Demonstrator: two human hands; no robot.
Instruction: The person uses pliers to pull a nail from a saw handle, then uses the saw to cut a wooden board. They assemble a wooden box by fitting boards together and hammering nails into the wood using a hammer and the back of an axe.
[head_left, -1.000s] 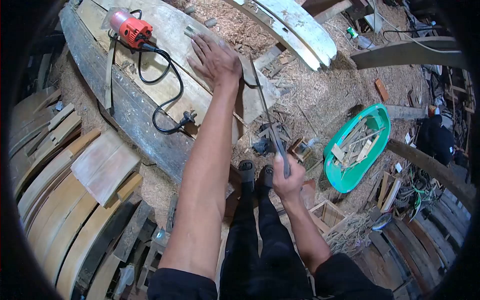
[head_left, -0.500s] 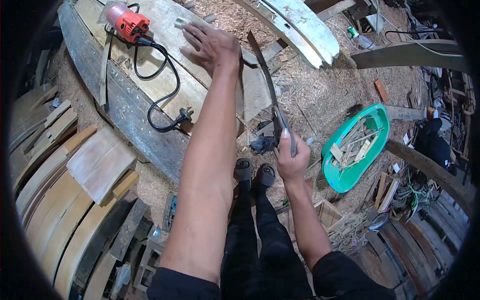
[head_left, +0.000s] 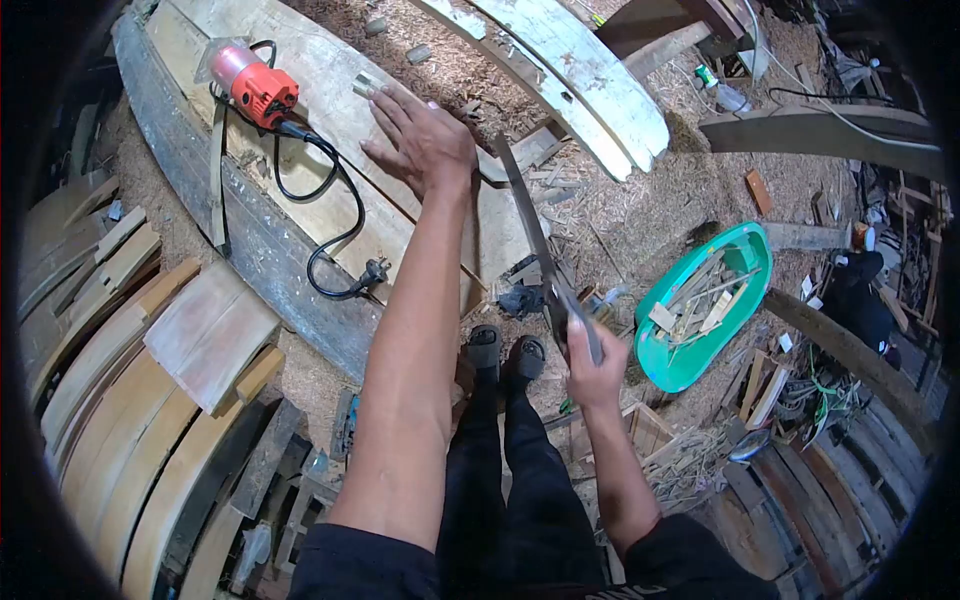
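My left hand (head_left: 428,145) lies on a pale wooden board (head_left: 325,70), its fingers spread and pressing down. A small metal piece (head_left: 362,84) sits just past its fingertips. In a closed grip, my right hand (head_left: 597,368) has the grey handle of a handsaw (head_left: 533,225). The long dark blade points away from me, beside the right end of the board and my left hand. Left of my left arm, an orange power tool (head_left: 262,88) rests on the planks, its black cord looping down to a plug (head_left: 375,270).
A green basin (head_left: 655,355) of wood scraps stands on the shaving-covered floor at the right. Curved planks (head_left: 160,430) are stacked at the lower left. A whitish curved timber (head_left: 580,80) lies ahead. My sandalled feet (head_left: 505,350) stand below the saw.
The saw and my right hand have drawn back toward me. My left hand stays flat on the board, while the whole view has shifted slightly.
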